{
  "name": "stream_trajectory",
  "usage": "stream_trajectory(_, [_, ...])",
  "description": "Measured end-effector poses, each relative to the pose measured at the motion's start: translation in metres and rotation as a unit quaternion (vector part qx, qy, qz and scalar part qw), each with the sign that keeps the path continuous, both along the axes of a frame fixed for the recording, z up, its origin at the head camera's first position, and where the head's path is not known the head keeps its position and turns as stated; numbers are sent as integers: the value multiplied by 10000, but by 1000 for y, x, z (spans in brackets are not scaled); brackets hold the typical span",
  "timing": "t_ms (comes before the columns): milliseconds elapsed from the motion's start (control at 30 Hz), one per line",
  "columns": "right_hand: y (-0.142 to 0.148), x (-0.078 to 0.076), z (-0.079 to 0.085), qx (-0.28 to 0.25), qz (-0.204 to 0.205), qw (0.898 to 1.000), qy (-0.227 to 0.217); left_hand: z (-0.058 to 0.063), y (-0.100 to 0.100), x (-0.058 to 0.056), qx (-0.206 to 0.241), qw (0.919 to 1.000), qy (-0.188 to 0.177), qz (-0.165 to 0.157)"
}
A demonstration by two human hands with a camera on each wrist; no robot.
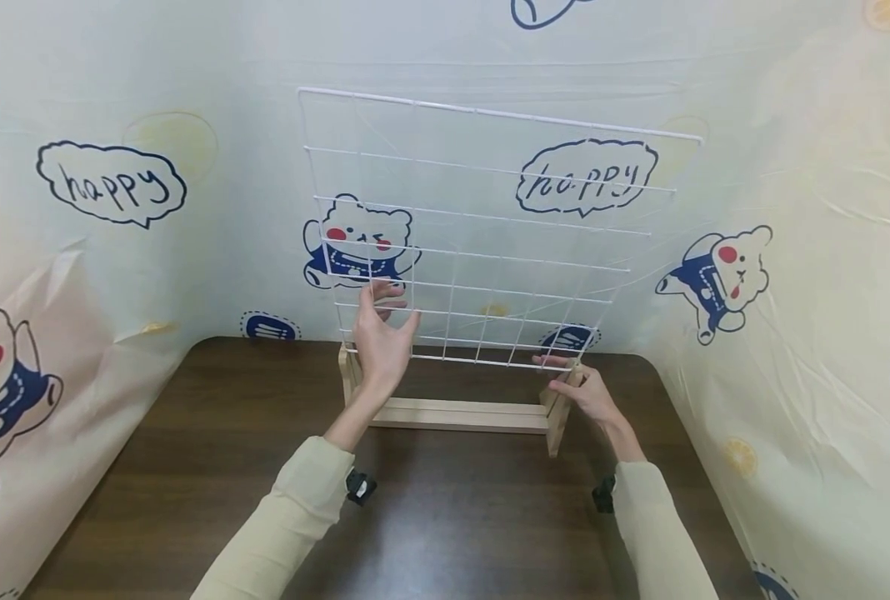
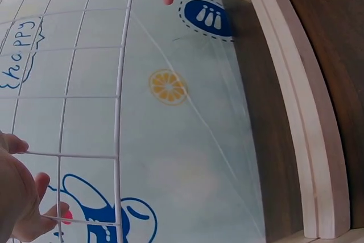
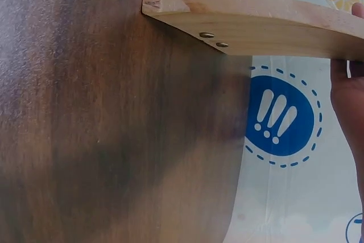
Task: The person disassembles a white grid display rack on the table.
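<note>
A white wire grid panel [image 1: 475,111] leans back over a pale wooden stand [image 1: 460,415] in the head view. My left hand [image 1: 385,342] holds the grid low on its left part; in the left wrist view its fingertips [image 2: 42,183] are at the wires. On the other side, my right hand [image 1: 593,396] grips the upper end of the stand's right side piece, by the grid's lower right corner. From the right wrist, that side piece [image 3: 273,24] shows two brass-coloured screw heads [image 3: 206,34], and much of the hand is out of frame.
The stand rests on a dark brown wooden table [image 1: 452,517], toward its far edge. Pale printed cloth [image 1: 227,58] with cartoon bears and lettering hangs behind and at both sides. Both wrists carry small black devices [image 1: 360,487].
</note>
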State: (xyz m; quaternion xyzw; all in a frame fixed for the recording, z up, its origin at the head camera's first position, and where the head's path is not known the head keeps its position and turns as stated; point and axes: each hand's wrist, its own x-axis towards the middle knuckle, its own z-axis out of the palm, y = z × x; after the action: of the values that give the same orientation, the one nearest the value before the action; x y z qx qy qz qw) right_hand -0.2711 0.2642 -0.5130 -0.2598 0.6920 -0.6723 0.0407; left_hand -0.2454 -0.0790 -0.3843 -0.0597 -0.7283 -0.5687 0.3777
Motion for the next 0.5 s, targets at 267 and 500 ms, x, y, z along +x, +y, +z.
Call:
stream_trajectory(267, [6,9,0,-20,-109,9997,-206,13,-4,8,-54,9999,-17,107])
stream_trajectory(500, [13,15,1,-228,-349,9986,-327,17,-6,12,-135,9998,-120,-127])
